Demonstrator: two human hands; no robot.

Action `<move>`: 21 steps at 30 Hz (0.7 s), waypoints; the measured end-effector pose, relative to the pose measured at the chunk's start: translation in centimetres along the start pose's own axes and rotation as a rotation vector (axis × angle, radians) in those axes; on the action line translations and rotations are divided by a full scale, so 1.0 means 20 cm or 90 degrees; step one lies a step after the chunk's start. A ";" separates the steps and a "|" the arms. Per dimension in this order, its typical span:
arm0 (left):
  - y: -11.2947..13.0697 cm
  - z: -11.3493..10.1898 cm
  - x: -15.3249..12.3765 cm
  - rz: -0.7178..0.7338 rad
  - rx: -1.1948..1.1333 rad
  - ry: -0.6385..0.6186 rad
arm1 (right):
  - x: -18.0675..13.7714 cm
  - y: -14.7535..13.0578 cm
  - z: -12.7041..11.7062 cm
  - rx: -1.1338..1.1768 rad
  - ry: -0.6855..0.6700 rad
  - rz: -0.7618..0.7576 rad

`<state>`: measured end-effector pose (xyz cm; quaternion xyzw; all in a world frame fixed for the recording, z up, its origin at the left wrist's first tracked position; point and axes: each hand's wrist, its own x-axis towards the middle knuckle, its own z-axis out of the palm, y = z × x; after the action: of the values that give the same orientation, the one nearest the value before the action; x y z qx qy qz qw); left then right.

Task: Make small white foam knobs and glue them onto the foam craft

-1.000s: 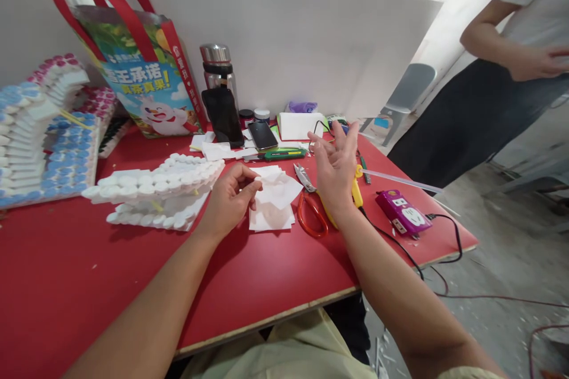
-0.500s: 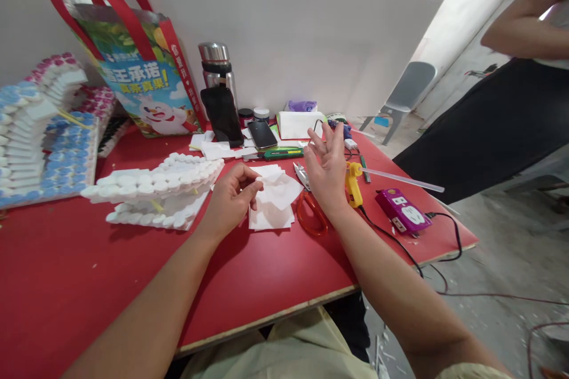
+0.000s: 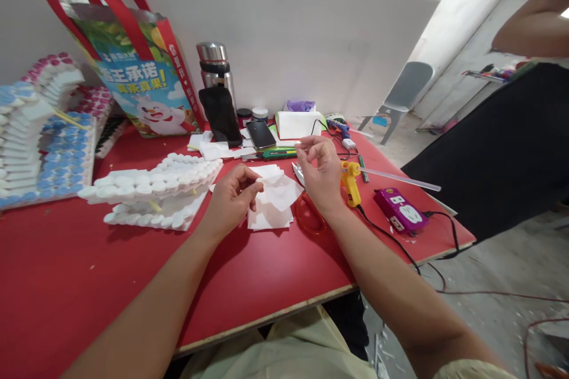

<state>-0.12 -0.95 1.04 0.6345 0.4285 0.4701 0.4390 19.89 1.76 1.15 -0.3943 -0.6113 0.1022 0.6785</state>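
Observation:
My left hand (image 3: 235,192) pinches a thin white paper sheet (image 3: 284,190) between thumb and fingertips. Beneath the sheet lies a small stack of white paper squares (image 3: 271,222). Over the scissors with orange handles (image 3: 310,222) hovers my right hand (image 3: 320,173); its fingers are bent toward the thumb, with a small gap and nothing visible between them. This hand and wrist partly hide the scissors. Just right of it a yellow glue gun (image 3: 352,186) lies on the red table (image 3: 249,284), a clear glue stick (image 3: 395,177) pointing away from it.
To the left is a folded piece with white padded rows (image 3: 151,183). Behind stand a carrier bag (image 3: 155,95), a steel flask (image 3: 216,62) and an upright phone (image 3: 221,115). A purple power socket (image 3: 402,211) with cables sits near the right edge. A person in dark clothing (image 3: 493,136) stands beyond.
My right hand has drawn its spread fingers in toward the thumb and come slightly lower. The left hand keeps its pinch on the sheet. The person at the right has shifted a little.

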 end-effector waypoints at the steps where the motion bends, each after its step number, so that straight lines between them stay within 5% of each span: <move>1: 0.01 0.00 0.00 -0.001 0.001 0.001 | 0.00 -0.01 0.00 -0.011 -0.003 -0.003; 21: 0.03 0.01 -0.01 -0.010 0.009 0.002 | 0.00 -0.01 0.00 0.001 -0.027 0.050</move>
<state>0.07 -1.32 1.51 0.6333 0.4376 0.4645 0.4377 19.76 1.55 1.33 -0.4156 -0.6094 0.1374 0.6611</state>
